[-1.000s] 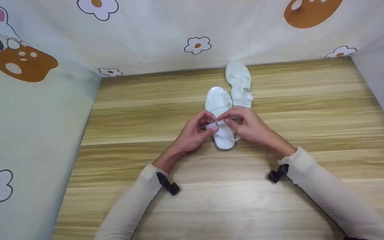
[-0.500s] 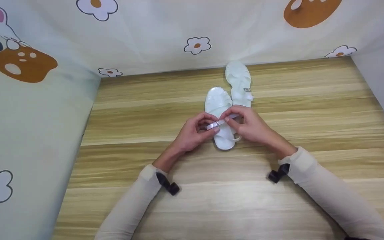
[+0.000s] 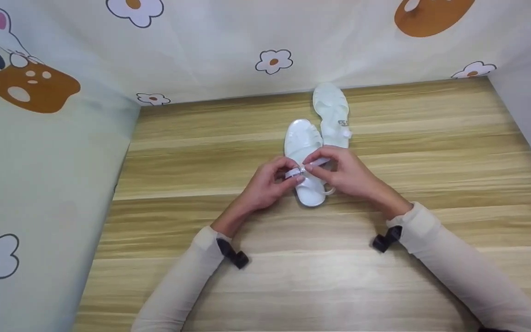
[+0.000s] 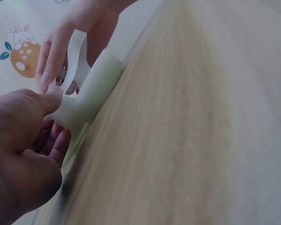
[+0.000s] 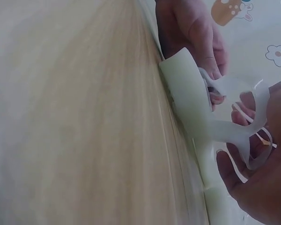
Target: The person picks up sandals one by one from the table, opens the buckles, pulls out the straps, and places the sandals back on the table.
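Observation:
A white jelly sandal (image 3: pixel 298 133) lies on the wood-patterned surface, under both hands in the head view. My left hand (image 3: pixel 268 184) pinches its ankle strap by a small metal buckle (image 3: pixel 300 170). From the other side my right hand (image 3: pixel 348 174) pinches the strap between thumb and forefinger, close to the buckle. In the left wrist view, a looped strap (image 4: pixel 76 54) rises beside the pale heel of the sandal (image 4: pixel 103 77). The right wrist view has the white straps (image 5: pixel 260 105) amid the fingers of my right hand (image 5: pixel 267 173). Fingers partly hide the buckle in both wrist views.
The matching white sandal (image 3: pixel 330 103) lies behind and to the right, its toe near the back wall. Flower-printed cloth (image 3: pixel 210 50) covers the back and left walls. A plain pale wall (image 3: pixel 530 106) bounds the right side.
My right thumb and forefinger have shifted slightly along the strap toward the buckle. The strap piece at my left fingers has turned a little. Both sandals stay in place.

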`<state>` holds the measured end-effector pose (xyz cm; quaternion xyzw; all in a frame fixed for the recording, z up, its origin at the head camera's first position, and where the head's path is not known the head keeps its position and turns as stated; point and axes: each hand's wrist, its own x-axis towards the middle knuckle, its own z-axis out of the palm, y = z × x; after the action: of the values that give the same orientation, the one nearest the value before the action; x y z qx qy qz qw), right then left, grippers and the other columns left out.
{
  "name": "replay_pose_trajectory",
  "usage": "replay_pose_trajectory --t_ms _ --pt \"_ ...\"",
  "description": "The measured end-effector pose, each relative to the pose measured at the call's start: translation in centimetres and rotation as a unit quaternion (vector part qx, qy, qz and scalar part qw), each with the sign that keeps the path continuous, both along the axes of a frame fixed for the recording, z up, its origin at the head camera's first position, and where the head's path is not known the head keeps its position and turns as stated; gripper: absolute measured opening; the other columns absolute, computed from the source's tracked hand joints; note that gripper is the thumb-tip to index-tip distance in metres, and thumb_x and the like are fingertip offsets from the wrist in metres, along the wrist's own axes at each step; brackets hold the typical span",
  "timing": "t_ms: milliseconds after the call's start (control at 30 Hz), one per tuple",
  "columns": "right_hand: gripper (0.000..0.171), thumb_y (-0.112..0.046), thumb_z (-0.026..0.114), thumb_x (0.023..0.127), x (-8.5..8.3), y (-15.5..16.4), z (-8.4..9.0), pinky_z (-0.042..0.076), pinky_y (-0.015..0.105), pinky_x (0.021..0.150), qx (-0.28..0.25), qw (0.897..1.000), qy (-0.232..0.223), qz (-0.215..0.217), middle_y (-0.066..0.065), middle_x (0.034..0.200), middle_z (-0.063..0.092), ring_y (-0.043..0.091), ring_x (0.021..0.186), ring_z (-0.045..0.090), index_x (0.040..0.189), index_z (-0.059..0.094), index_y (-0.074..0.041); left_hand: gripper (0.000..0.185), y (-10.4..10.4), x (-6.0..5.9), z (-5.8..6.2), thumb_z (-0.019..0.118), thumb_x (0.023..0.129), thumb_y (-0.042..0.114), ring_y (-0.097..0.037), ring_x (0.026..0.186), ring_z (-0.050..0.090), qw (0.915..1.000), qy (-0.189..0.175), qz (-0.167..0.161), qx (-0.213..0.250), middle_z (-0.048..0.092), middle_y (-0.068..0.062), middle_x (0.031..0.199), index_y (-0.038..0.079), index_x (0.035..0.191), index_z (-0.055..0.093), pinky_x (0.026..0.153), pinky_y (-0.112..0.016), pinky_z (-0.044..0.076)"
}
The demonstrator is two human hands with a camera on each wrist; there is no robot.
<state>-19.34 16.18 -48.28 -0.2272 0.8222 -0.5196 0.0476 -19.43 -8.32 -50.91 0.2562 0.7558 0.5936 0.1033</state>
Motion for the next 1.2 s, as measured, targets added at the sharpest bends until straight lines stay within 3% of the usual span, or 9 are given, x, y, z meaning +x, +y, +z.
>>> replay_pose_trajectory --t_ms 300,567,867,1033,1200 --pt "0.011 -0.018 0.081 0.099 0.21 -0.14 0.05 0.052 0.025 0.098 0.000 1.000 0.003 0.003 -0.001 0.110 0.080 0.014 0.110 0.070 0.110 0.083 -0.018 0.021 -0.33 -0.30 -0.15 0.083 0.096 0.009 -0.014 0.107 0.071 0.9988 -0.041 0.003 0.027 0.070 -0.005 0.112 0.000 0.112 0.072 0.098 -0.030 0.061" --pt "0.010 -0.019 0.079 0.100 0.13 -0.06 0.07 0.053 0.021 0.094 0.016 1.000 0.001 -0.001 -0.002 0.110 0.080 0.013 0.108 0.069 0.109 0.083 -0.018 0.021 -0.23 -0.40 -0.23 0.083 0.096 0.011 -0.013 0.105 0.070 0.9993 -0.026 -0.001 0.028 0.070 -0.005 0.110 -0.001 0.110 0.072 0.095 -0.028 0.061" --pt "0.016 -0.010 0.076 0.101 0.01 0.06 -0.28 0.053 0.024 0.096 0.000 1.000 0.010 0.025 -0.002 0.112 0.079 0.016 0.110 0.068 0.113 0.082 -0.019 0.022 0.04 -0.27 -0.53 0.084 0.096 0.014 -0.012 0.104 0.066 0.9997 0.023 0.003 0.007 0.070 -0.008 0.109 0.000 0.110 0.072 0.093 -0.025 0.059" --pt "0.023 -0.007 0.075 0.101 -0.02 0.09 -0.41 0.052 0.023 0.095 -0.010 0.999 0.021 0.042 -0.001 0.112 0.080 0.017 0.109 0.068 0.117 0.084 -0.021 0.023 -0.09 -0.31 -0.43 0.085 0.096 0.015 -0.012 0.105 0.067 0.9998 0.019 0.006 0.002 0.072 -0.006 0.111 0.003 0.111 0.074 0.094 -0.026 0.059" --pt "0.026 -0.003 0.074 0.100 -0.04 0.19 -0.53 0.049 0.021 0.083 -0.026 0.999 0.014 0.043 0.003 0.101 0.076 0.015 0.098 0.063 0.116 0.086 -0.020 0.023 -0.15 -0.35 -0.39 0.085 0.095 0.015 -0.012 0.105 0.069 0.9999 0.009 0.005 0.004 0.074 -0.006 0.111 0.003 0.112 0.075 0.096 -0.029 0.060"
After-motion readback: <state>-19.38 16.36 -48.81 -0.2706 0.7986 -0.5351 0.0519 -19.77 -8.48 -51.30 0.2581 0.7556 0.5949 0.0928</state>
